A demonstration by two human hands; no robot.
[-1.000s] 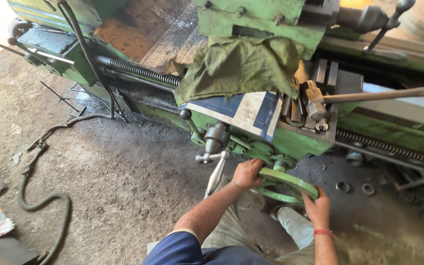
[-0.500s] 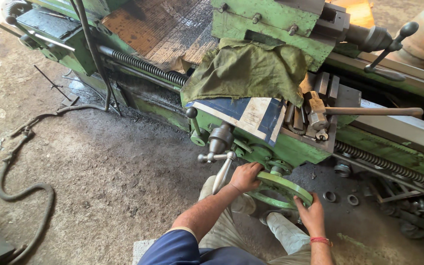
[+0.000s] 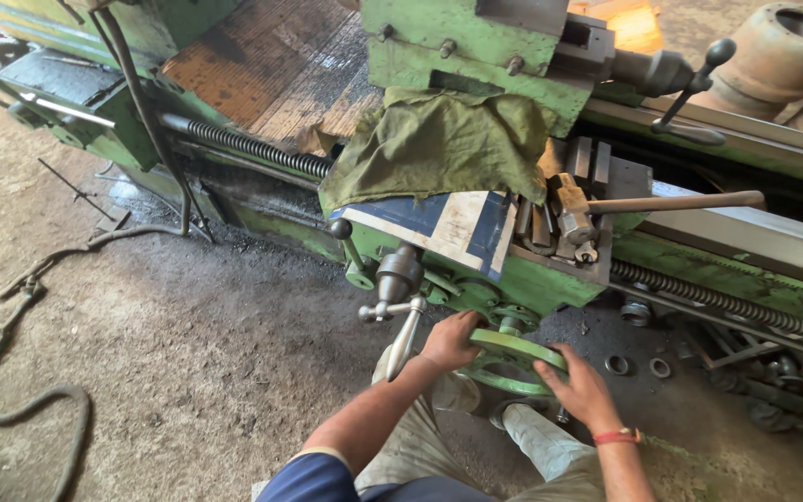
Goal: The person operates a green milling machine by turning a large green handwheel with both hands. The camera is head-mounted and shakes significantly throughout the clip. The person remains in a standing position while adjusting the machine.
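A hose curls across the dirt floor at far left, well apart from the lathe. On the green lathe, a leadscrew runs along the front from upper left toward lower right. A green cloth drapes over the carriage, and just right of it a hammer lies with its handle pointing right.

Below the carriage hangs a metal crank, its handle pointing down and slightly left, just beside the left hand. The handwheel sits low on the carriage front, a green ring tilted with its face up toward the camera, its long spread running left to right. The left hand is curled over the wheel's left rim; the right hand, a red band on its wrist, is clamped over the right rim. The wheel lies between the two hands, above the person's knees.

To the right, small rings lie on the floor, near the wheel but apart. Left of the hands the floor is open.
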